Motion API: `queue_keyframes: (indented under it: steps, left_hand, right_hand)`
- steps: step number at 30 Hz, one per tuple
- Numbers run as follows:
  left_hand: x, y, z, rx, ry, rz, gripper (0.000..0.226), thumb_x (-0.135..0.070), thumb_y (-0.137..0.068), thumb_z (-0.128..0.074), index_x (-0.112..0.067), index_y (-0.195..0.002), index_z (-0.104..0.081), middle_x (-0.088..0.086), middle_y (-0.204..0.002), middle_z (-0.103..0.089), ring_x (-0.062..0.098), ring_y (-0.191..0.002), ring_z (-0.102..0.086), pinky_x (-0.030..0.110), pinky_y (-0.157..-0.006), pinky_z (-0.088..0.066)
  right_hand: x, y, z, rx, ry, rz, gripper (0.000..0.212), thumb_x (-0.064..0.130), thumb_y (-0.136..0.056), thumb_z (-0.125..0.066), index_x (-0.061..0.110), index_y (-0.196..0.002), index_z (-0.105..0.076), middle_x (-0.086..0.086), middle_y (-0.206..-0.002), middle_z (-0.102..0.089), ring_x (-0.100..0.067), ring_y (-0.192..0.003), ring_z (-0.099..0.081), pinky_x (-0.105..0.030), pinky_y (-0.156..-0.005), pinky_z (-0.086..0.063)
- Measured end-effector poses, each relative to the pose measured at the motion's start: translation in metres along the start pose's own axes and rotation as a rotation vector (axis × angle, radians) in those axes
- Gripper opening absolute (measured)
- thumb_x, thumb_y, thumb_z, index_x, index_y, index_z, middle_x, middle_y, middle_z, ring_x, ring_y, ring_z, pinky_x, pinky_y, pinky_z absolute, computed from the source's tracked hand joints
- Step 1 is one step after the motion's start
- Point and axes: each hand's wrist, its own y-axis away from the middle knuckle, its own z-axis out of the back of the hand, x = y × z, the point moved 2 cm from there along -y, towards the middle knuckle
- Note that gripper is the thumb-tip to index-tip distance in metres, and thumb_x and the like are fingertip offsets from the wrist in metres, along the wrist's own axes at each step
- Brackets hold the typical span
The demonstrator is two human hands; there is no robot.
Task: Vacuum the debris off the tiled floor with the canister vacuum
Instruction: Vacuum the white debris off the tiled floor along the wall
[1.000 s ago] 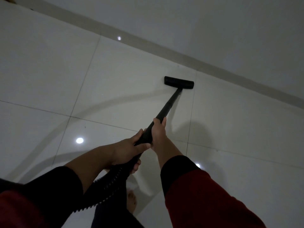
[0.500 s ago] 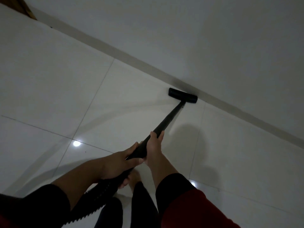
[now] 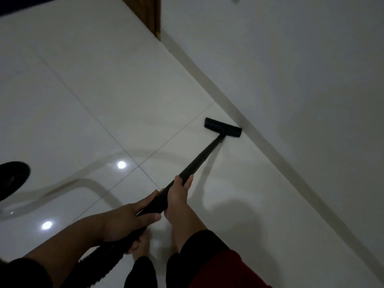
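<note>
A black vacuum wand [image 3: 199, 159] slants from my hands up to a flat black floor nozzle [image 3: 222, 127]. The nozzle lies on the glossy white tiled floor [image 3: 99, 100], its right end against the grey skirting [image 3: 259, 138]. My right hand [image 3: 179, 199] grips the wand higher up; my left hand [image 3: 126, 221] grips it lower, where the ribbed black hose [image 3: 99, 260] begins. The hose runs off the bottom edge. No debris shows on the tiles. The canister itself is not clearly seen.
A white wall [image 3: 291, 69] rises right of the skirting. A brown wooden door frame [image 3: 149, 15] stands at the top. A dark rounded object [image 3: 12, 177] sits at the left edge. My bare feet [image 3: 141, 246] are below my hands. Ceiling lights reflect on the tiles.
The nozzle has moved along the floor up against the skirting and the view has swung left, bringing the door frame and the dark object into sight. Both hands keep their grip.
</note>
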Motion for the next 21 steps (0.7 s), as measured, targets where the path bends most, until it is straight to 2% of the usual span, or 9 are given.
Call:
queue_keyframes:
  steps: [3,6,8,10,13,15,17,19,21]
  left_hand:
    - [0.021,0.023,0.017,-0.063,0.073,-0.029,0.079,-0.031,-0.093,-0.056,-0.051,-0.146,0.0,0.004,-0.059,-0.06,0.015,-0.052,-0.058,0.028,-0.052,-0.05]
    - [0.047,0.051,0.039,-0.109,0.145,-0.044,0.087,-0.026,-0.09,-0.061,-0.051,-0.146,0.001,0.001,-0.055,-0.061,0.014,-0.051,-0.059,0.028,-0.053,-0.05]
    - [0.065,0.07,0.056,-0.134,0.177,-0.047,0.091,-0.022,-0.088,-0.065,-0.052,-0.146,-0.001,0.002,-0.056,-0.06,0.014,-0.051,-0.058,0.028,-0.053,-0.05]
    - [0.083,0.09,0.073,-0.149,0.185,-0.036,0.093,-0.021,-0.087,-0.066,-0.053,-0.145,-0.001,0.003,-0.058,-0.059,0.015,-0.051,-0.058,0.027,-0.054,-0.051]
    - [0.105,0.124,0.104,-0.157,0.075,0.003,0.093,-0.023,-0.088,-0.065,-0.054,-0.144,0.003,0.005,-0.065,-0.058,0.014,-0.053,-0.059,0.026,-0.056,-0.052]
    - [0.117,0.15,0.131,-0.183,-0.075,0.044,0.091,-0.024,-0.09,-0.062,-0.054,-0.144,0.004,0.003,-0.07,-0.058,0.01,-0.051,-0.059,0.021,-0.054,-0.052]
    - [0.127,0.179,0.162,-0.213,-0.199,0.094,0.089,-0.027,-0.09,-0.061,-0.055,-0.144,0.004,0.002,-0.073,-0.059,0.006,-0.049,-0.058,0.018,-0.05,-0.05]
    - [0.135,0.208,0.193,-0.241,-0.269,0.148,0.088,-0.027,-0.09,-0.061,-0.056,-0.143,0.003,0.002,-0.075,-0.06,0.006,-0.049,-0.056,0.019,-0.05,-0.05]
    - [0.141,0.232,0.226,-0.293,-0.381,0.203,0.089,-0.028,-0.09,-0.062,-0.056,-0.143,0.004,0.001,-0.076,-0.062,0.008,-0.051,-0.056,0.02,-0.052,-0.052]
  right_hand:
    - [-0.009,0.012,-0.035,0.093,0.094,0.005,0.056,0.038,-0.101,-0.038,0.058,-0.144,-0.009,0.001,-0.09,-0.053,-0.014,-0.069,-0.056,-0.034,-0.071,-0.052]
    - [-0.029,0.027,-0.076,0.166,0.171,-0.005,0.056,0.039,-0.1,-0.039,0.059,-0.143,-0.009,-0.004,-0.103,-0.057,-0.015,-0.067,-0.057,-0.035,-0.073,-0.053]
    - [-0.046,0.039,-0.102,0.201,0.205,-0.013,0.056,0.041,-0.1,-0.039,0.061,-0.142,-0.008,-0.007,-0.117,-0.057,-0.018,-0.075,-0.061,-0.038,-0.081,-0.054]
    - [-0.065,0.052,-0.126,0.235,0.233,-0.017,0.056,0.042,-0.099,-0.038,0.061,-0.142,-0.007,-0.009,-0.13,-0.052,-0.025,-0.097,-0.063,-0.044,-0.088,-0.054]
    - [-0.085,0.077,-0.157,0.306,0.425,0.023,0.057,0.042,-0.101,-0.035,0.056,-0.145,-0.001,-0.011,-0.133,-0.048,-0.028,-0.103,-0.06,-0.041,-0.078,-0.055]
    - [-0.094,0.09,-0.176,0.306,0.761,0.195,0.054,0.045,-0.102,-0.03,0.052,-0.148,-0.002,-0.012,-0.129,-0.045,-0.028,-0.106,-0.055,-0.041,-0.087,-0.051]
    - [-0.096,0.095,-0.195,0.262,1.171,0.564,0.051,0.05,-0.1,-0.03,0.053,-0.147,-0.01,-0.008,-0.138,-0.034,-0.026,-0.121,-0.043,-0.04,-0.101,-0.041]
    - [-0.099,0.1,-0.222,0.436,1.383,0.85,0.048,0.051,-0.099,-0.032,0.055,-0.144,-0.018,-0.001,-0.147,-0.028,-0.023,-0.133,-0.029,-0.041,-0.109,-0.031]
    - [-0.102,0.1,-0.254,0.689,1.519,0.989,0.053,0.06,-0.094,-0.03,0.052,-0.145,-0.017,0.005,-0.144,-0.039,-0.025,-0.137,-0.028,-0.045,-0.112,-0.027]
